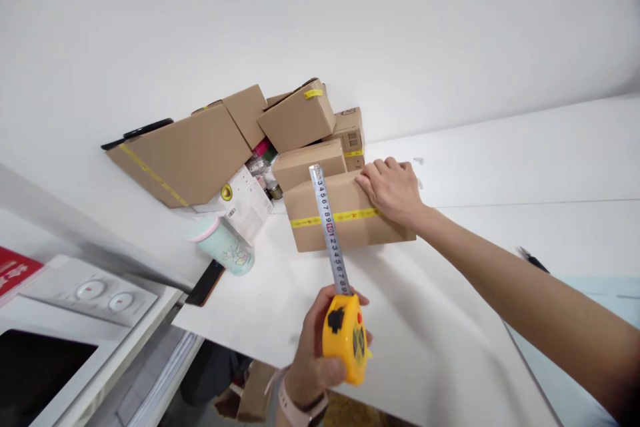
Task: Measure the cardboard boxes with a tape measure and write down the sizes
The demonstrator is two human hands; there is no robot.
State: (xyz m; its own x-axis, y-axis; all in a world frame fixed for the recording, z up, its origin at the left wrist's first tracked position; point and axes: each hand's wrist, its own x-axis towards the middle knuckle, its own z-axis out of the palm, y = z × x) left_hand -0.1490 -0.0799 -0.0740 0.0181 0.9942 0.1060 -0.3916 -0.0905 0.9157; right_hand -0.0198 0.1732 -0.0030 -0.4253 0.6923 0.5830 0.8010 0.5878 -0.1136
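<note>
My left hand [305, 360], with a pink watch band at the wrist, is wrapped round a yellow tape measure [345, 340]. Its metal blade [329, 230] is drawn out and runs up across the front of a cardboard box [345, 233] with yellow tape round it. The blade's tip reaches just past the box's upper left edge. At the box's right end, my right hand [393, 190] grips it, with curled fingers over the top edge; the fingertips are partly hidden. The box is on the white table [400, 320].
Behind stand more cardboard boxes [300, 117], with a large one [190, 153] leaning at the wall. A mint tumbler [225, 247], a white carton [245, 203] and a dark phone-like object [205, 283] are at the left. Beyond the table's left edge is a microwave [90, 307]. A black-handled tool [533, 259] lies right.
</note>
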